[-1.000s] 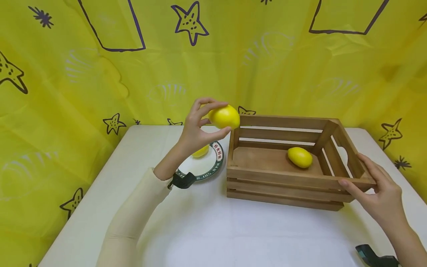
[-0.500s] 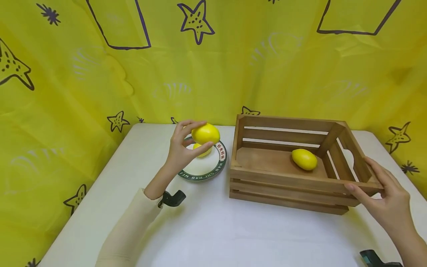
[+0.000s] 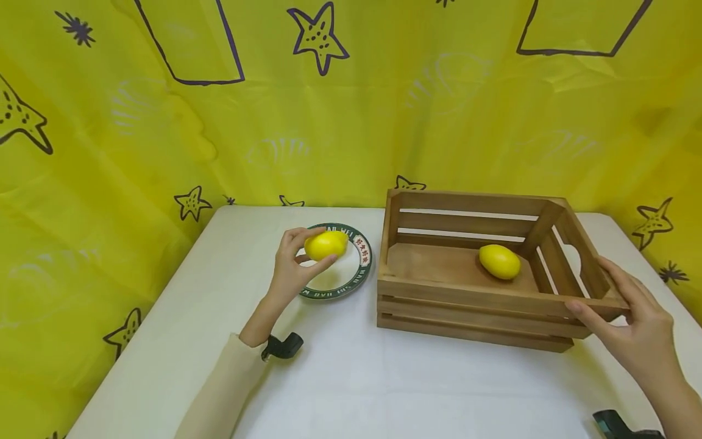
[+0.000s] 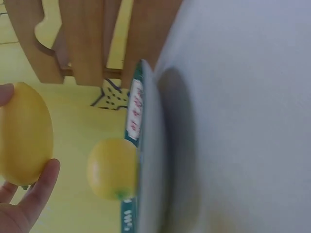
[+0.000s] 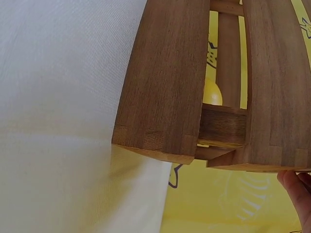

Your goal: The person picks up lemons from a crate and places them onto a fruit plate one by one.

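Observation:
My left hand point(image 3: 290, 263) pinches a lemon point(image 3: 326, 245) between thumb and fingers, just above a white plate point(image 3: 364, 271) with a green lettered rim. A second lemon point(image 4: 112, 167) lies on that plate; it shows in the left wrist view, while the head view hides it behind the held one. On the right stands a slatted wooden crate point(image 3: 471, 305) with a lemon point(image 3: 499, 262) inside, towards its right end. At the crate's near right corner my right hand point(image 3: 638, 332) grips the top edge, thumb on the front and fingers over the end.
A white table point(image 3: 340, 378) carries the plate and crate, which stand a small gap apart. Behind it hangs a yellow cloth point(image 3: 351, 122) with drawn starfish. Black camera mounts point(image 3: 282, 346) sit at both wrists.
My left hand has carried the lemon left and down, from beside the crate's left end to just over the plate. The right hand keeps its grip on the crate. The view has shifted slightly.

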The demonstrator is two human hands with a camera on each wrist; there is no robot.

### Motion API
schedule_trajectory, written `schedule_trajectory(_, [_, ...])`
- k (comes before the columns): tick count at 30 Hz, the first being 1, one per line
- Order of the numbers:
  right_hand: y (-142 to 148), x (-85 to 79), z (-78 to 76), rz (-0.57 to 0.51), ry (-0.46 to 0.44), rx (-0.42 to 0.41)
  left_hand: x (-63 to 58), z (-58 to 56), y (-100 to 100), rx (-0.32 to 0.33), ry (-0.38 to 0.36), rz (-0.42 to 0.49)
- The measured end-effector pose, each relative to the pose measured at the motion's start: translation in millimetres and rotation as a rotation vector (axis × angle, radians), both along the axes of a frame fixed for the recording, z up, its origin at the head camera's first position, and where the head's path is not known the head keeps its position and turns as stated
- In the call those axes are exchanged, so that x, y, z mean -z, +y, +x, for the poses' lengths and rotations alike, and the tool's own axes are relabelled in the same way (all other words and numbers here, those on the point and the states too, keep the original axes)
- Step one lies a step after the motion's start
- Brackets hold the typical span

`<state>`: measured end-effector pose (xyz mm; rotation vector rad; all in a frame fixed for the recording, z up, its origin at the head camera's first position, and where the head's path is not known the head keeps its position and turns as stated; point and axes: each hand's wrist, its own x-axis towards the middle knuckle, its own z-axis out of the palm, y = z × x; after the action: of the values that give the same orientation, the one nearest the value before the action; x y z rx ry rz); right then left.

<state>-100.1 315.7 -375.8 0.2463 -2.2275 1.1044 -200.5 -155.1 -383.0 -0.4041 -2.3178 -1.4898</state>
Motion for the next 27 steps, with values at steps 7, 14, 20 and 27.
schedule_trajectory(7, [4, 1.9, 2.2, 0.001, 0.013, 0.005, 21.4, -9.9, -4, -0.034, -0.096, -0.103])
schedule_trajectory(14, [2, 1.2, -1.3, 0.011, 0.027, -0.008, 32.0, -15.9, -18, -0.012, -0.171, -0.166])
schedule_trajectory(20, [2, 1.7, -2.6, 0.020, 0.026, -0.011, 37.6, -19.8, -24, 0.048, -0.210, -0.165])
schedule_trajectory(27, [2, 2.1, -2.0, 0.021, 0.002, 0.011, 36.4, -19.3, -25, 0.053, -0.226, -0.190])
